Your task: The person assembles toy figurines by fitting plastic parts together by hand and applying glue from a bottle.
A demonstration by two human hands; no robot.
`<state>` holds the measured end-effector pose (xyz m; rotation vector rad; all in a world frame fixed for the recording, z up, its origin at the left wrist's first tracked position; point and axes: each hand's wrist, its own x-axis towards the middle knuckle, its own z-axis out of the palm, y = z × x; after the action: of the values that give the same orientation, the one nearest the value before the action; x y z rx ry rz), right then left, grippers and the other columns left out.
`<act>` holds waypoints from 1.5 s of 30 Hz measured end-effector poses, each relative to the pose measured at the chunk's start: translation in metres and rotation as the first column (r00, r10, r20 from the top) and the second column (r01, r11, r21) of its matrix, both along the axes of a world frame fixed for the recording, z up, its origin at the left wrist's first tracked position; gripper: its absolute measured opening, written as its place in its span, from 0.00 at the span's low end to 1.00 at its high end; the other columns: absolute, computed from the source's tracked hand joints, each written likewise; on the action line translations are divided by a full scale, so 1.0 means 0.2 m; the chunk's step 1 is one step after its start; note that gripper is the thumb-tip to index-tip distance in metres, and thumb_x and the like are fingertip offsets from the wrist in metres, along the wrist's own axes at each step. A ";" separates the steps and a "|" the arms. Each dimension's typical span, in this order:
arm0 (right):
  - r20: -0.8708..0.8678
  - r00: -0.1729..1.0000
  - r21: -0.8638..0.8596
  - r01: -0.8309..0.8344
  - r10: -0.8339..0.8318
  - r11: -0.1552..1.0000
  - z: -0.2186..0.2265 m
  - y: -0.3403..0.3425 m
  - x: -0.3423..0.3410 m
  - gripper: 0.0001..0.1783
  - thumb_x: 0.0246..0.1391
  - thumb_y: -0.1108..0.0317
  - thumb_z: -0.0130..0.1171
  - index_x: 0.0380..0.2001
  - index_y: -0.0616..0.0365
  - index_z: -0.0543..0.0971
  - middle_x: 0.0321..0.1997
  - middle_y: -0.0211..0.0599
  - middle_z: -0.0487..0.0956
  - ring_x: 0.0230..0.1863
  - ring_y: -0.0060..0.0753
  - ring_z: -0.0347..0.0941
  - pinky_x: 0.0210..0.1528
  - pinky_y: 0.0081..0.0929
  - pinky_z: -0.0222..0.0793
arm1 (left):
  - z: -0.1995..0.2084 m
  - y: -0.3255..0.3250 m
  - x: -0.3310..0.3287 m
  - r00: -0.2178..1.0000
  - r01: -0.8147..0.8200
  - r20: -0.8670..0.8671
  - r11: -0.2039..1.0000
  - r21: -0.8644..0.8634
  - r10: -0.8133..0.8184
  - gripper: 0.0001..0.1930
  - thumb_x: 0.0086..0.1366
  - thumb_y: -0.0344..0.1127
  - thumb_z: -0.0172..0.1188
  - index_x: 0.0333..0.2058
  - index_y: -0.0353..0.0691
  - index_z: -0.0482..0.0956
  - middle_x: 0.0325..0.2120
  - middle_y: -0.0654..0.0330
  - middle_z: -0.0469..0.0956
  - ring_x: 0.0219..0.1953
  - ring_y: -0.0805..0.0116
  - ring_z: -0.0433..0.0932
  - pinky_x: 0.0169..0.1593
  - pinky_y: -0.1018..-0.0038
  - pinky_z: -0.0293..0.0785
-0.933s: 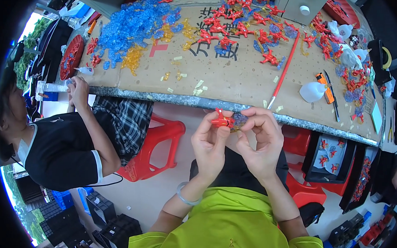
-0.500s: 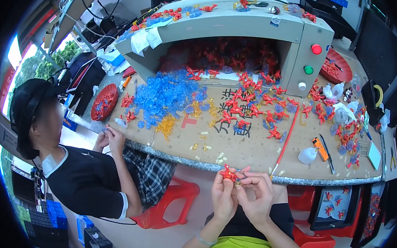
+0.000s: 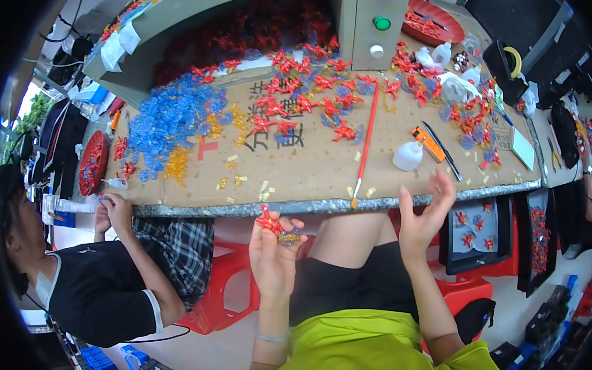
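My left hand (image 3: 271,267), just off the table's front edge, is closed on a small red plastic figure (image 3: 266,222). A clear bluish and yellow piece (image 3: 290,237) sits against the figure in the same fingers; whether the two are joined I cannot tell. Raised at the table's edge, my right hand (image 3: 422,225) is open and holds nothing, thumb and fingers apart. Closest to it on the table are a white squeeze bottle (image 3: 408,156), an orange utility knife (image 3: 428,144) and a dark pen-like tool (image 3: 443,151). A red-handled brush (image 3: 367,135) lies between the two hands' positions.
Blue clear pieces (image 3: 169,118) and yellow ones (image 3: 177,164) are heaped at left; red figures (image 3: 303,104) spread before a grey machine (image 3: 360,37). A co-worker (image 3: 103,289) sits at left. Black trays (image 3: 476,265) stand below the table's right side.
My hands have parted: the right has let go and swung right toward the bottle, while the left keeps the red figure. The view has shifted right and down.
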<state>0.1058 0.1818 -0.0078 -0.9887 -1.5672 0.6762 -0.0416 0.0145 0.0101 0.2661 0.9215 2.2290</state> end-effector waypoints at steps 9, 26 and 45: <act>0.072 0.966 -0.163 -0.235 0.249 0.958 -0.10 0.25 -0.03 0.23 0.52 0.73 0.59 0.52 0.68 0.69 0.50 0.46 0.74 0.51 0.35 0.71 0.53 0.28 0.64 | -0.01 0.03 0.11 0.977 0.188 0.098 0.982 0.006 -0.188 0.15 0.72 0.40 0.45 0.51 0.36 0.67 0.45 0.51 0.73 0.44 0.61 0.76 0.43 0.68 0.77; 0.248 0.656 -0.010 -0.734 0.713 0.679 0.19 -0.20 0.10 0.27 0.38 0.74 0.72 0.43 0.68 0.72 0.35 0.48 0.79 0.33 0.39 0.79 0.34 0.28 0.73 | -0.01 -0.02 0.02 0.814 0.398 0.360 0.890 0.223 -0.455 0.18 0.73 0.39 0.37 0.51 0.31 0.66 0.50 0.40 0.71 0.43 0.61 0.79 0.38 0.73 0.79; 0.330 0.632 0.115 -0.764 0.701 0.635 0.29 -0.17 0.09 0.23 0.30 0.74 0.75 0.34 0.69 0.78 0.27 0.47 0.80 0.26 0.42 0.79 0.27 0.27 0.74 | 0.04 0.00 0.03 0.829 0.441 0.324 0.889 0.127 -0.457 0.18 0.71 0.40 0.42 0.48 0.28 0.68 0.48 0.33 0.70 0.35 0.61 0.81 0.27 0.77 0.77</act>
<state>0.1237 0.1475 0.0495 -0.1868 -2.2610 0.9008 -0.0363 0.0138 0.0191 0.0913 0.5449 1.7801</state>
